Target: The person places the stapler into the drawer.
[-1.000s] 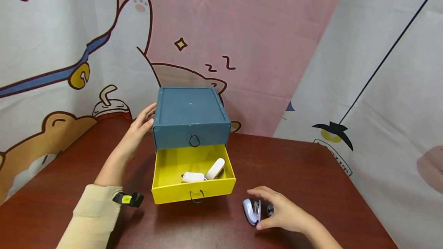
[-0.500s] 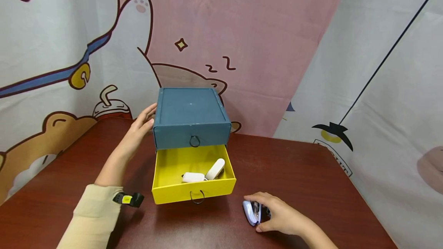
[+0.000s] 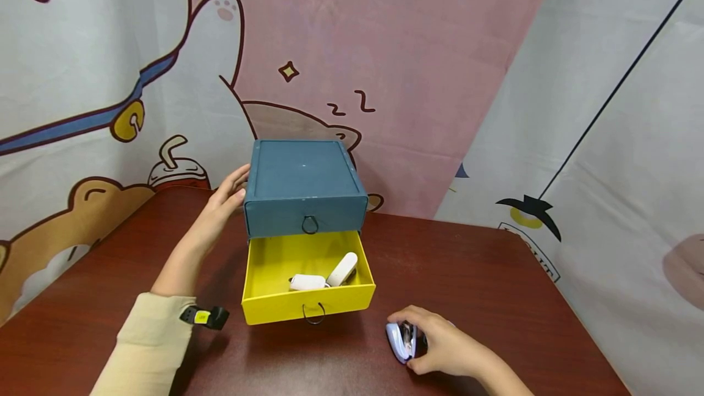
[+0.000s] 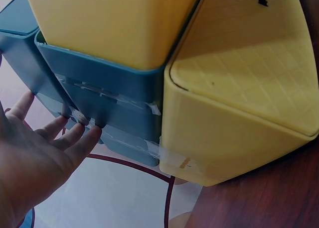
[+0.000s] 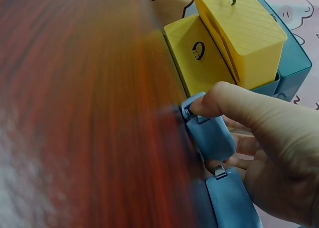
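a small pale blue stapler (image 3: 397,341) sits on the bench (image 3: 467,274), in front of the drawer unit (image 3: 305,170) and to its right. of the two hands, the right hand (image 3: 440,344) pinches it, thumb at one end and fingers at the other. a second stapler (image 5: 233,200) lies just beside it, on its side away from the drawer unit. the unit's yellow drawer (image 3: 305,307) stands pulled out, holding two white objects (image 3: 308,282). the left hand (image 3: 224,197), fingers straight and spread, touches the drawer unit's left side. a printed cloth (image 3: 412,78) hangs behind the unit.
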The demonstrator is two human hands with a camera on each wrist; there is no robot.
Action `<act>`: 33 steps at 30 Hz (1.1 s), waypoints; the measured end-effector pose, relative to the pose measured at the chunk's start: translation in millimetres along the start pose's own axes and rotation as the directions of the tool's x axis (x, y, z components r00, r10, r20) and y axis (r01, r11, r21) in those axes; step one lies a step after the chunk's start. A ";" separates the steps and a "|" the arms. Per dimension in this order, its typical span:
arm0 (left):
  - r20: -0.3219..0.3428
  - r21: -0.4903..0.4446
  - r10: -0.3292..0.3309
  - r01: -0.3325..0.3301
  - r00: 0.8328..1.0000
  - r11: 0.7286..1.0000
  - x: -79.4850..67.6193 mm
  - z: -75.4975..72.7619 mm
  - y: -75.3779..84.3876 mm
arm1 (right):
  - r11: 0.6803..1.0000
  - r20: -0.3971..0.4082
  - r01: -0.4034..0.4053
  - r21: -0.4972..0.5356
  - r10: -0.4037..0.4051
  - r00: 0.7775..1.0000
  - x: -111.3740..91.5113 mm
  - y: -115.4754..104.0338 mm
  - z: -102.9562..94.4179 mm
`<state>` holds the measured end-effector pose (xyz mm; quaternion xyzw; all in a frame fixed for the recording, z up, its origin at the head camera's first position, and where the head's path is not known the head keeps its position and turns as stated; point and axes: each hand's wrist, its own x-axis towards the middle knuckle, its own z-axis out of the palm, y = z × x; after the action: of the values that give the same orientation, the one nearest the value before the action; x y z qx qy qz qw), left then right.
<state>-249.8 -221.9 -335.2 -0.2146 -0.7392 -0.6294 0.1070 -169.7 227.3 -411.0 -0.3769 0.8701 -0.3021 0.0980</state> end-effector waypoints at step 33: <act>0.000 -0.010 0.004 -0.004 1.000 1.000 0.5 -0.6 -0.3 | 0.985 -0.385 0.165 -0.049 -0.171 0.907 29.6 -68.7 -35.7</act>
<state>-250.4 -222.5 -335.1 -0.2168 -0.7356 -0.6328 0.1070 -163.5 185.7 -339.6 -0.3838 0.8390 -0.3711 -0.1054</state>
